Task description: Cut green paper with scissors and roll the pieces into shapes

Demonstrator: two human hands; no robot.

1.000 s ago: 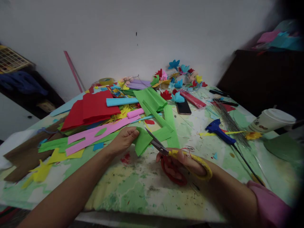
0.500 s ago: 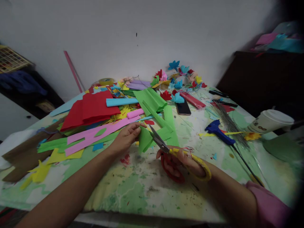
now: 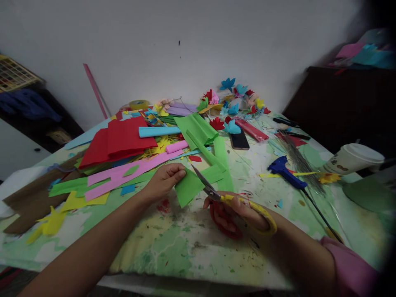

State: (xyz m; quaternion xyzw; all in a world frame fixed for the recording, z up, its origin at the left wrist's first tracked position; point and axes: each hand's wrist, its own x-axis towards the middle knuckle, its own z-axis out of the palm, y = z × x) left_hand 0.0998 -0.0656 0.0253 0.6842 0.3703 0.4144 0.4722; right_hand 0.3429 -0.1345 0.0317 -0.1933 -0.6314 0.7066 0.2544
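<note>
Two-hand snipping: apparent step; calls for steady green crepe paper (image 3: 190,188)
Left hand (image 3: 164,182): pinching paper's upper corner, above tablecloth (image 3: 173,251)
Right hand (image 3: 247,210): curled through scissors (image 3: 211,192) handles
Blades: at paper's right edge

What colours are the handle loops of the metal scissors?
One yellow, one red; the metal scissors show best in the head view.

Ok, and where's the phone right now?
In the head view, the phone lies right of centre on the table, by the light blue flower and red packet.
</note>
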